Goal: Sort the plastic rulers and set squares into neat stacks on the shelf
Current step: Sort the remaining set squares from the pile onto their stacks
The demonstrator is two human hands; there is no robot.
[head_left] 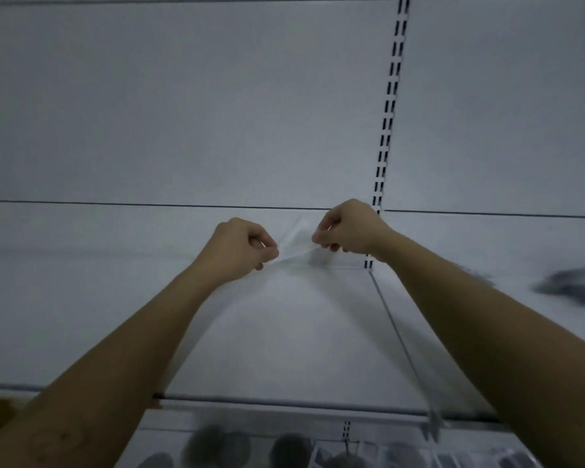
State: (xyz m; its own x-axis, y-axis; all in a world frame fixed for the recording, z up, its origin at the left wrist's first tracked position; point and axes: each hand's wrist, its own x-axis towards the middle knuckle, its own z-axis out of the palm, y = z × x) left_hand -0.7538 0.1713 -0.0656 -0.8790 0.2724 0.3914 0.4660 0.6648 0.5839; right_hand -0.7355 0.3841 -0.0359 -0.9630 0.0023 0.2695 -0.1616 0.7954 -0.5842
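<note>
Both my hands reach over the white shelf [284, 332] toward its back. Between them is a clear plastic piece [296, 243], blurred, apparently a transparent ruler or set square; I cannot tell which. My left hand [240, 248] pinches its left lower end with thumb and fingers. My right hand [347, 229] pinches its right end, fingers curled. The piece sits slightly above the shelf surface near the back wall.
A slotted upright [387, 130] runs up the white back panel. A thin wire divider [402, 342] crosses the shelf on the right. A dark blurred object [574, 285] lies on the neighbouring shelf section. Dark round items [217, 445] sit on the lower shelf.
</note>
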